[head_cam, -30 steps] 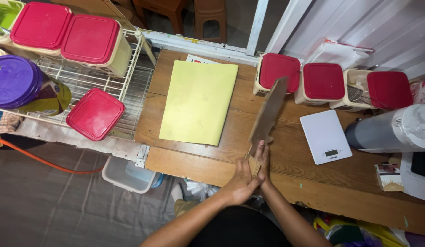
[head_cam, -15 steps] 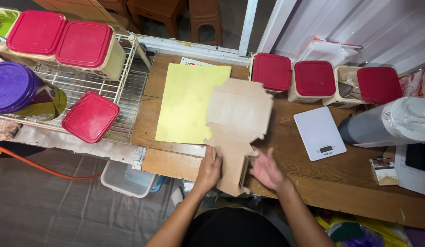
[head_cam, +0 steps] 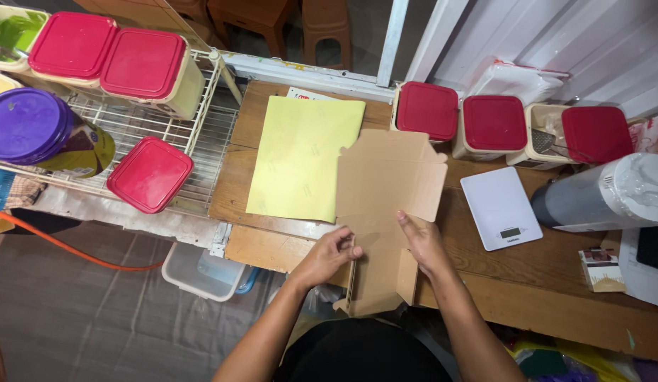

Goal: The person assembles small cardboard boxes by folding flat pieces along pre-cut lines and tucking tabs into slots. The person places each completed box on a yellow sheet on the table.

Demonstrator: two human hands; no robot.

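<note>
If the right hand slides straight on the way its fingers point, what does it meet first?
The right hand points up-left across the flat brown cardboard box blank, so it would probably first meet the blank's raised far flap, then the yellow paper sheet; depth is unclear.

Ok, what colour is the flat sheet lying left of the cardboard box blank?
Pale yellow-green sheet, plain; the head view shows it.

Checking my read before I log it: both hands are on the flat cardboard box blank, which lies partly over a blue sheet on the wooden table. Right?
Not quite. The sheet is yellow-green, not blue, as the head view shows. Both the left hand and right hand are on the cardboard box blank on the wooden table.
</note>
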